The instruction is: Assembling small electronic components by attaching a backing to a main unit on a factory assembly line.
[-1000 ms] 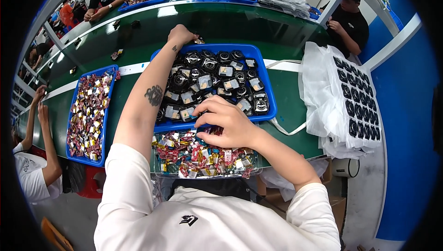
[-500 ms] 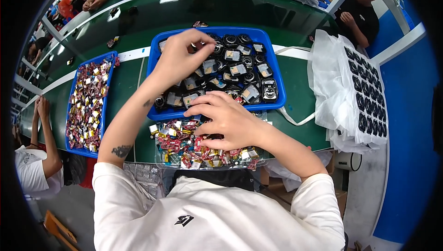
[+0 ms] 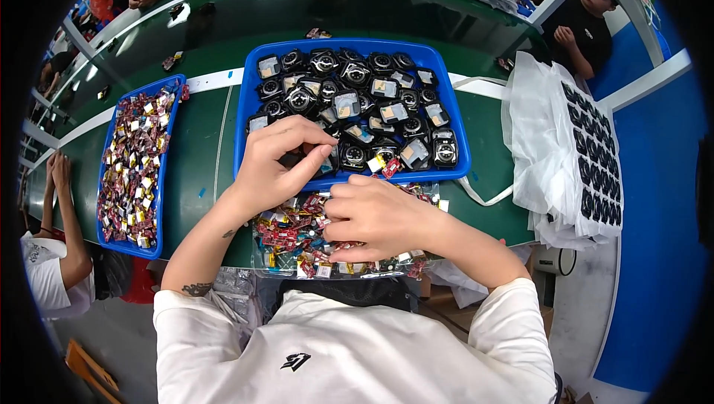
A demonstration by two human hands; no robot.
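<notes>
My left hand [image 3: 286, 157] is over the near-left part of a blue tray [image 3: 457, 107] heaped with black watch cases [image 3: 355, 73], some showing round dials and some pale backs. Its thumb and forefinger pinch together; whatever lies between them is too small or hidden to make out. My right hand [image 3: 383, 217] reaches over a pile of small red circuit boards [image 3: 286, 234] with white and yellow parts, on a clear plastic tray nearest me. Its fingers curl down into the pile, hiding their tips. One red circuit board [image 3: 391, 168] lies at the blue tray's near edge, above that hand.
A long blue tray [image 3: 158, 211] of similar red boards stands at the left on the green table [image 3: 197, 166]. At the right, a stack of white sheets [image 3: 535, 159] carries rows of black parts. Other people sit around the table, one at far right [image 3: 584, 36].
My left hand has come back from the far part of the watch-case tray toward me. My right hand has moved slightly nearer, off the tray's edge and onto the red boards.
</notes>
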